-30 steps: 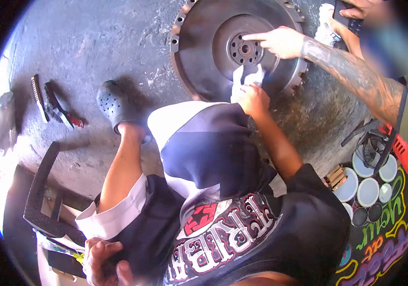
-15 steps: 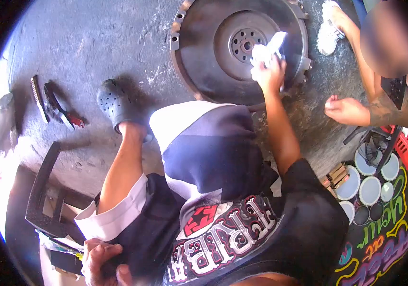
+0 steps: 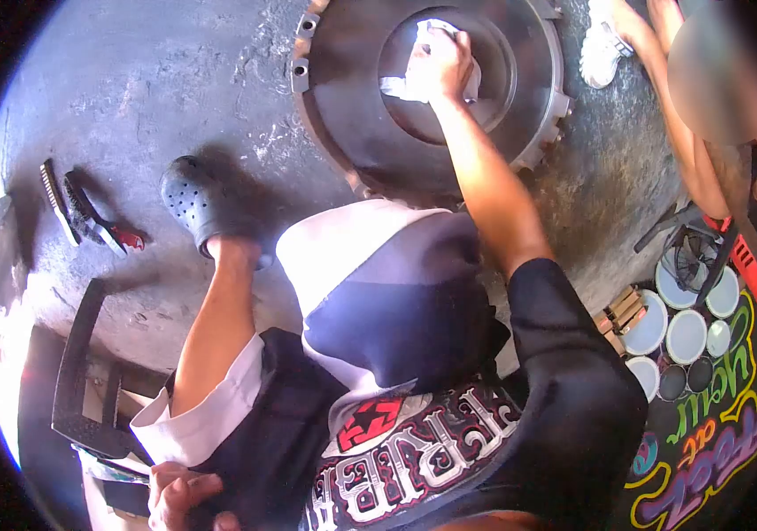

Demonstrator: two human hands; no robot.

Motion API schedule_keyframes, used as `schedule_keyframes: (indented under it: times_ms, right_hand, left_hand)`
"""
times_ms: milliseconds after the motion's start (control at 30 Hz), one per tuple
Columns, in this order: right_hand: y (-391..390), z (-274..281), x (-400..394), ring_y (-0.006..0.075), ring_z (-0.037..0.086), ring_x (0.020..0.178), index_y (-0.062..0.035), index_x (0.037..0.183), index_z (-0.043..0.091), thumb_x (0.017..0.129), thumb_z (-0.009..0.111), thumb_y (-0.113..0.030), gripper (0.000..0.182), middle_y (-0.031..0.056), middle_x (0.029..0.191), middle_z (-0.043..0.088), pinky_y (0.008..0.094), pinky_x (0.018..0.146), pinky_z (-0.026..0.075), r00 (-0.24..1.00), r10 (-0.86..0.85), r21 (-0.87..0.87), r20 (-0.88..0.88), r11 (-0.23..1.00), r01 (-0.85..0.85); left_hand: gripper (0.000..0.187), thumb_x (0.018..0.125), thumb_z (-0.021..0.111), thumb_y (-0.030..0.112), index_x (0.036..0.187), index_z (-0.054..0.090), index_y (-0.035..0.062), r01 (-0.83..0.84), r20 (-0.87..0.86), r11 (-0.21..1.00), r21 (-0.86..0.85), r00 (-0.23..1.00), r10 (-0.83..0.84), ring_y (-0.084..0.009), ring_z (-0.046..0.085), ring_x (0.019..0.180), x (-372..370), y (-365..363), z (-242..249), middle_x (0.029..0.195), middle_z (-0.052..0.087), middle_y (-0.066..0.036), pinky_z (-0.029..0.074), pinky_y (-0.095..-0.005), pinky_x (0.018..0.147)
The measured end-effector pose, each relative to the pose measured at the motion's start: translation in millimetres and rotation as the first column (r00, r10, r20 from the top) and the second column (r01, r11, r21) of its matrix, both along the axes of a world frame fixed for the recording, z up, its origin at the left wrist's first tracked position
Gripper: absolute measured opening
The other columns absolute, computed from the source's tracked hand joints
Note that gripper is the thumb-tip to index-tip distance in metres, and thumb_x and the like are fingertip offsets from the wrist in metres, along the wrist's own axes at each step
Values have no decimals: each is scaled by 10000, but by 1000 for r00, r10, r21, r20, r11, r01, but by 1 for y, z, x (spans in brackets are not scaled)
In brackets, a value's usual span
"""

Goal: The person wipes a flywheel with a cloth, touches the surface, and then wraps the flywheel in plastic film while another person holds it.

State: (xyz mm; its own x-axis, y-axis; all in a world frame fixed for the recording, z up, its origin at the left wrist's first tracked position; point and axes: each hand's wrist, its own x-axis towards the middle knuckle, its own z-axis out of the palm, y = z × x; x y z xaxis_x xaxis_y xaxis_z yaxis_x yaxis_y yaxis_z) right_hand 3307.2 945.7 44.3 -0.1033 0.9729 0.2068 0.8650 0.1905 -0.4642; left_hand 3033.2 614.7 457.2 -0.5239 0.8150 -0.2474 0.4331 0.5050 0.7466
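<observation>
My right hand (image 3: 449, 64) is closed on a white rag (image 3: 436, 35), pressing it against the hub of a large dark metal flywheel (image 3: 356, 133). The flywheel lies flat on the floor, its rim notched. The rag and hand cover most of its centre bolt holes. My left hand (image 3: 182, 497) rests low at the left over the black shorts, fingers loosely bent and apart, with nothing seen in it. White and dark fabric (image 3: 378, 292) lies in front of me, below the flywheel.
A wire brush (image 3: 60, 203) and a dark tool with a red end (image 3: 100, 217) lie on the floor at left. A black frame (image 3: 82, 363) stands nearer. Another person's arm (image 3: 702, 177) is at right, above round white lids (image 3: 687, 336) and a red object (image 3: 748, 270).
My right hand has moved up and left with the rag, from the hub's right side onto its centre. The other person's forearm has drawn back to the right.
</observation>
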Motion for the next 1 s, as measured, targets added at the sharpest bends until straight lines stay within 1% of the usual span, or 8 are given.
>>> schedule_keyframes:
  times_ms: [200,267,333,500,600,700,767,1000]
  right_hand:
    - [-49,3,15,271,616,948,-93,795,666,707,638,-114,95,79,925,659,394,773,486,849,526,0,-48,850,-527]
    - [-21,29,9,249,620,900,-92,805,663,702,664,-154,119,78,926,658,373,760,494,930,226,-256,-290,918,-303]
    - [25,8,25,221,619,810,-87,847,656,712,691,-196,177,71,886,647,345,703,511,907,370,-109,200,928,-355]
    - [30,43,97,237,611,963,-221,1054,669,565,840,-339,531,74,1060,588,394,820,524,909,43,-209,415,977,49]
    - [19,56,61,232,595,987,-191,1072,662,627,785,-371,496,67,1031,603,378,856,508,914,-181,-295,363,908,297]
    - [34,-8,17,238,609,840,-82,781,633,628,711,-208,213,98,783,607,403,756,500,862,-96,-381,-497,917,-117]
    - [21,-43,-22,260,610,755,-8,707,632,634,682,-116,139,141,690,599,414,665,508,989,139,265,43,953,-145]
    - [40,59,7,252,584,1059,-119,1172,606,813,657,-243,383,194,1253,532,371,867,483,803,-345,-707,-485,695,-128]
  left_hand:
    - [519,832,592,364,1101,571,-79,56,36,996,-69,998,-53,-227,505,739,-1,17,8,770,586,-133,392,-416,761]
    - [478,843,583,365,1052,569,-64,150,71,981,-123,987,-142,-231,501,746,-5,25,12,770,561,-112,393,-411,763]
    - [432,858,570,368,987,567,-45,270,123,940,-206,961,-249,-237,495,756,-11,31,16,770,527,-84,396,-404,766]
    - [429,854,580,360,971,572,-52,371,181,848,-379,928,-326,-263,514,797,-15,19,24,813,542,-106,408,-401,808]
    - [470,835,599,366,1002,579,-74,49,54,999,-19,997,-48,-286,531,857,6,-4,10,860,578,-147,402,-415,860]
    - [433,838,589,344,982,580,-64,57,19,998,10,998,-57,-276,533,842,10,-5,1,849,576,-137,408,-410,839]
    - [409,839,583,330,969,581,-58,54,11,999,-5,999,-53,-270,535,832,13,-2,-2,842,574,-131,412,-406,826]
    - [327,844,560,280,924,582,-36,52,-21,997,-58,998,-54,-248,540,797,14,2,-1,816,568,-110,427,-392,778]
